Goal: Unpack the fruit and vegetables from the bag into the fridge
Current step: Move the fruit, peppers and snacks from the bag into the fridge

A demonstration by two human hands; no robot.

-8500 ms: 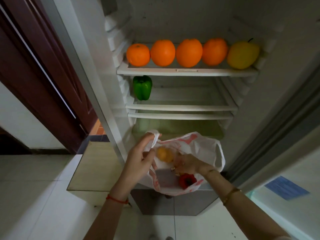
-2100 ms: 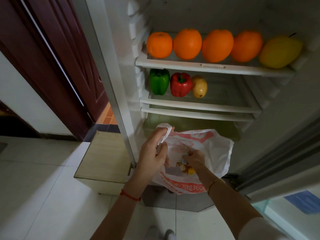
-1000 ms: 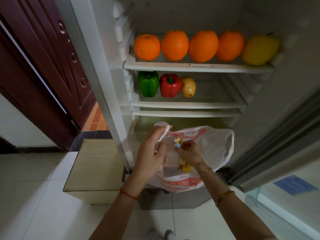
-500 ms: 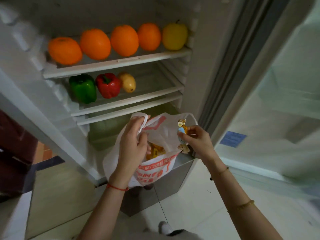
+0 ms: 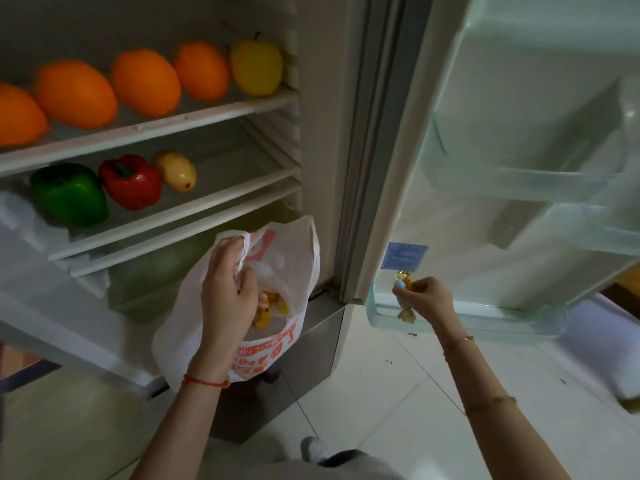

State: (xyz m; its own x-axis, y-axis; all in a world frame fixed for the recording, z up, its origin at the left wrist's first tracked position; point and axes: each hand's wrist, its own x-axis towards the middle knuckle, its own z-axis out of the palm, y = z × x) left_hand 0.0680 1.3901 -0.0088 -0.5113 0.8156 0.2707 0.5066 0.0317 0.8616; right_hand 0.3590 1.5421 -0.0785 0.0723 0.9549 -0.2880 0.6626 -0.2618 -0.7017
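Pinching small wrapped sweet (image 5: 402, 295) in right hand (image 5: 427, 299) over door bin (image 5: 485, 318); light, crinkly, slippery. Left hand (image 5: 227, 292) closed round soft bag (image 5: 277, 344) handle.

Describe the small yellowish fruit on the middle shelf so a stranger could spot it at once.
Start at the open fridge's top shelf with its row of oranges, then drop one shelf. Three items sit there: green bell pepper, red bell pepper, and, rightmost, the yellowish fruit. It is the smallest, egg-shaped and pale yellow, not a lobed pepper.
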